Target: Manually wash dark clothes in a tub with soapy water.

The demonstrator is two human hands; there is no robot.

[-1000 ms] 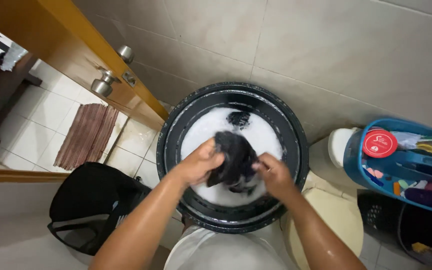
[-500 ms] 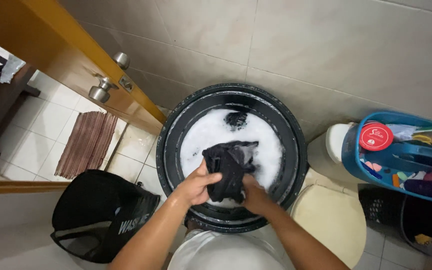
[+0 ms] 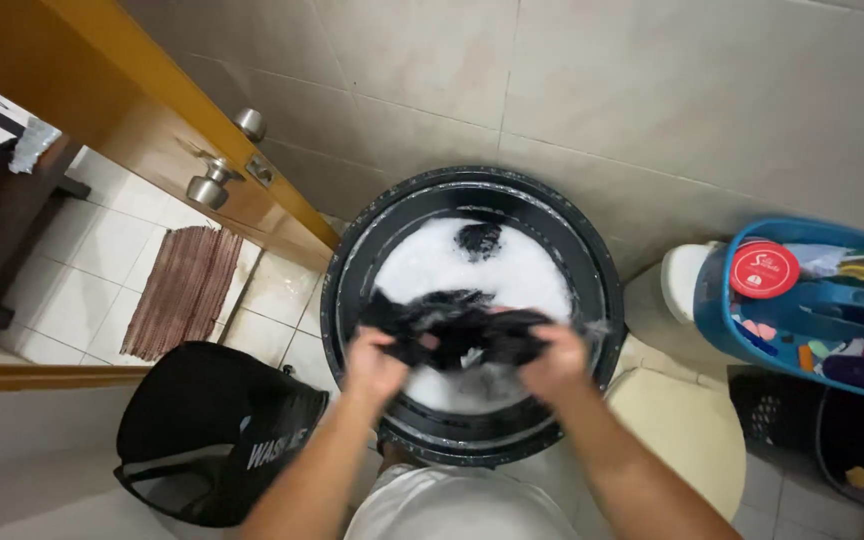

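Observation:
A round black basin (image 3: 342, 300) full of white suds stands on the tiled floor by the wall. Over it I hold a wet black garment (image 3: 457, 325), stretched sideways between my hands. My left hand (image 3: 372, 365) grips its left end and my right hand (image 3: 557, 362) grips its right end. Both hands are blurred by motion. A second dark piece of cloth (image 3: 479, 239) pokes out of the foam at the far side of the basin.
An open wooden door (image 3: 152, 130) with metal knobs stands at left, a striped brown mat (image 3: 184, 290) beyond it. A black laundry bag (image 3: 217, 440) lies at lower left. At right sit a blue caddy (image 3: 812, 310) of supplies and a cream toilet lid (image 3: 672, 430).
My hands were close together, scrubbing the bunched black garment. They have now moved apart and pulled it out wide over the suds.

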